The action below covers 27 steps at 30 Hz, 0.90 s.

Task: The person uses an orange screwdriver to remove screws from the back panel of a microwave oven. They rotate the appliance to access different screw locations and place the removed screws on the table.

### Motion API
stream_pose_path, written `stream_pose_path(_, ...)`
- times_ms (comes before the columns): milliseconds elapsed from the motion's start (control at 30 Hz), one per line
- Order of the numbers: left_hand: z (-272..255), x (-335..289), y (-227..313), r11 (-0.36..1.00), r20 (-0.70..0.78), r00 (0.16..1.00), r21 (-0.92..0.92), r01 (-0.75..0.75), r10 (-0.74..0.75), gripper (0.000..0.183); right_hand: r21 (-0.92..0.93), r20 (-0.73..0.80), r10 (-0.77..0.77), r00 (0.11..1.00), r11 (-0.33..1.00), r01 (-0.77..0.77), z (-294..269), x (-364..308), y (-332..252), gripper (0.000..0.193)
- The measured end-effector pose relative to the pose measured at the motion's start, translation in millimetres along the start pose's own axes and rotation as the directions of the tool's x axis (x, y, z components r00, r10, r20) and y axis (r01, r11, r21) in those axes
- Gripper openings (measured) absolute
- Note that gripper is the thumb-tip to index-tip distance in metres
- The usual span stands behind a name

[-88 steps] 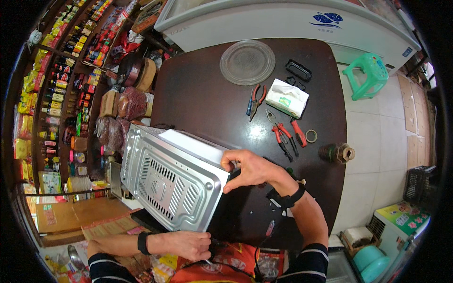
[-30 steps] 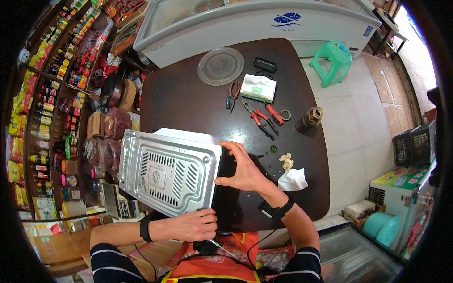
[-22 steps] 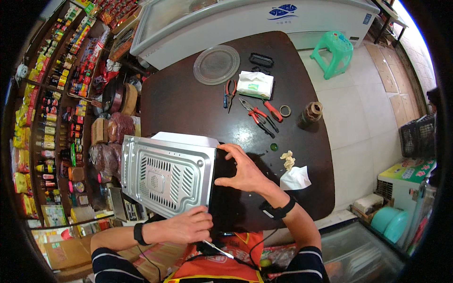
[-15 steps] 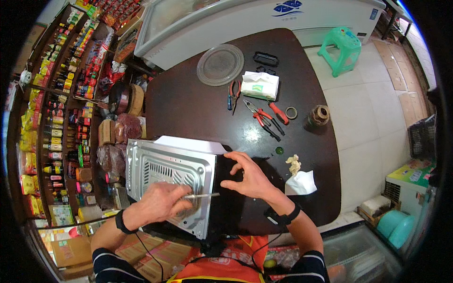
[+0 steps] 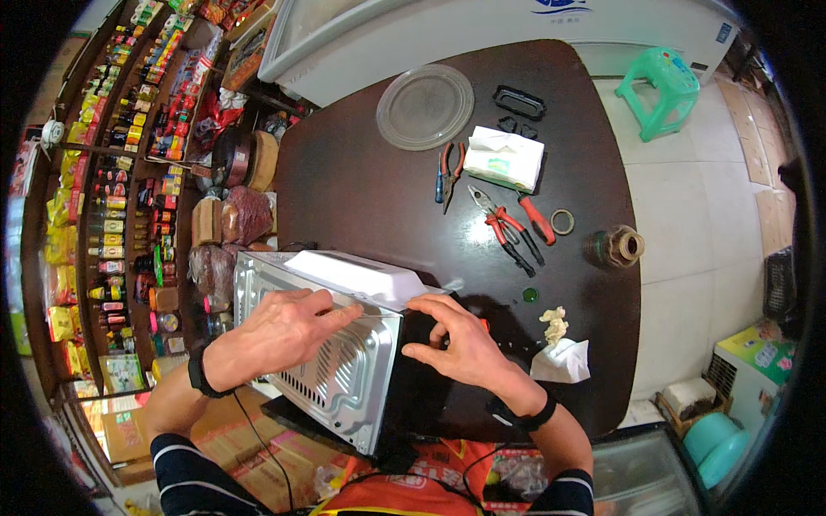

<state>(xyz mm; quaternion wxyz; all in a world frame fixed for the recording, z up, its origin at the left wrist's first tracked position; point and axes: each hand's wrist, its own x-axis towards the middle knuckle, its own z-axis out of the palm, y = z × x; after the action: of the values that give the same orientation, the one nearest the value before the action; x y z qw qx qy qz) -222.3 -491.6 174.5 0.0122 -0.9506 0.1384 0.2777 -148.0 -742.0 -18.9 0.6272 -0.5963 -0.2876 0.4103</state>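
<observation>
In the head view, I see a silver metal casing (image 5: 348, 370) a little left of the middle and reaching toward the lower part of the frame. It stands tilted at the near left side of the dark counter (image 5: 344, 163); its face with the slots is turned toward the person, and its white side (image 5: 357, 279) looks upward.

The left hand (image 5: 280, 335) is in front of the slotted face, near its upper edge. Its forefinger points to the right along this edge, the other fingers are bent, and I cannot tell whether they close on something. The right hand (image 5: 434, 331) is at the right upper corner of the casing, with the thumb and the fingers apart from each other; the forefinger seems to touch the corner.

In the upper middle of the frame lies a round clear plate (image 5: 425, 107). Below and to the right of it are long-nose pliers (image 5: 451, 176), a white tissue pack (image 5: 508, 162) and red-handled pliers (image 5: 506, 230). Farther right stands a brown jar (image 5: 607, 248). A crumpled white tissue (image 5: 561, 361) lies to the right of the right hand, well apart from it. At the upper right, a green stool (image 5: 675, 76) stands on the floor (image 5: 671, 206).
</observation>
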Motion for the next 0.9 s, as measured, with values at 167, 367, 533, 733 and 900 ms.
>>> stream_pose_path(167, -17, 13, -1, 0.969, -0.047, 0.988, 0.208, -0.136, 0.149, 0.054, -0.01, 0.006, -0.002, 1.0, 1.0, 0.002, -4, 6, -2, 0.063)
stream_pose_path(367, -19, 22, 5, 0.886, -0.041, 0.976, 0.428, -0.177, 0.214, 0.059, 0.053, 0.018, 0.025, 1.0, 0.998, -0.026, -4, 10, 3, 0.061)
stream_pose_path(533, -18, 20, 0, 0.929, -0.002, 0.99, 0.344, -0.135, 0.144, 0.06, 0.111, -0.02, -0.025, 0.999, 0.993, 0.027, -1, 14, 10, 0.059)
stream_pose_path(733, -15, 20, -6, 0.939, 0.023, 0.99, 0.316, -0.137, 0.136, 0.06, 0.143, -0.067, 0.045, 0.997, 0.989, -0.035, -4, 5, 13, 0.068)
stream_pose_path(900, -11, 26, -9, 0.948, -0.002, 0.99, 0.286, -0.138, 0.144, 0.061, 0.289, -0.146, 0.167, 0.975, 0.95, -0.119, -11, -18, 24, 0.071)
